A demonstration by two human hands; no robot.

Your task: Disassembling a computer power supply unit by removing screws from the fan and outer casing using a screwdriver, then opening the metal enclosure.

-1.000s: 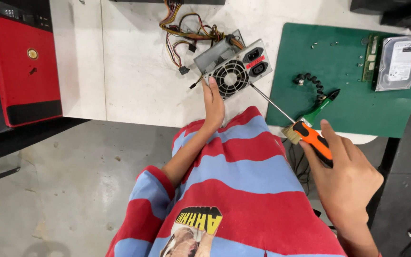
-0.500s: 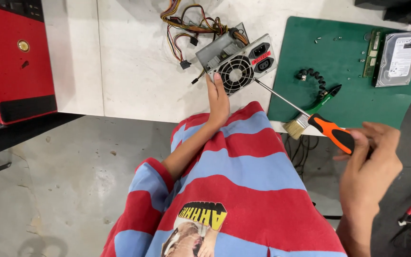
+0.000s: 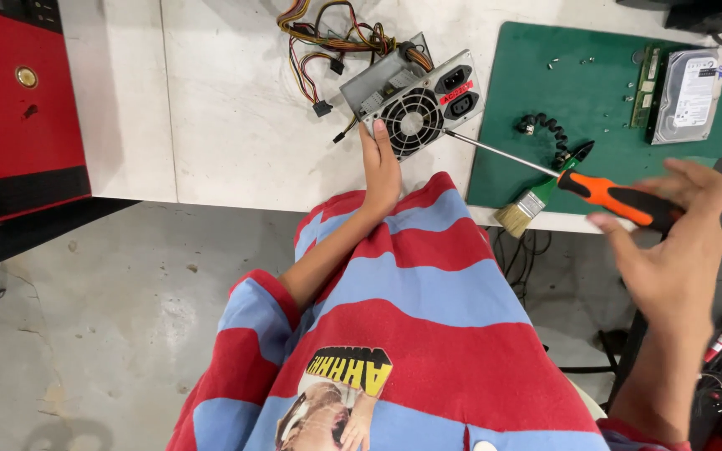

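Observation:
A grey computer power supply [image 3: 411, 96] with a round fan grille and a bundle of coloured cables [image 3: 336, 38] lies on the white table [image 3: 227, 108]. My left hand [image 3: 380, 167] rests against its near edge, by the fan. My right hand [image 3: 670, 242] holds the orange and black handle of a long screwdriver [image 3: 612, 194]. The metal shaft reaches left and its tip touches the power supply's right corner.
A green mat [image 3: 587, 92] at the right carries a hard drive [image 3: 691, 83], a memory stick [image 3: 648, 75], a coiled black cord [image 3: 549, 134], small screws and a green-handled brush [image 3: 536, 196]. A red computer case [image 3: 14, 108] stands at the left. Concrete floor lies below.
My right hand has drawn back to the right along the screwdriver handle, with its fingers spread more. The left hand stays at the power supply.

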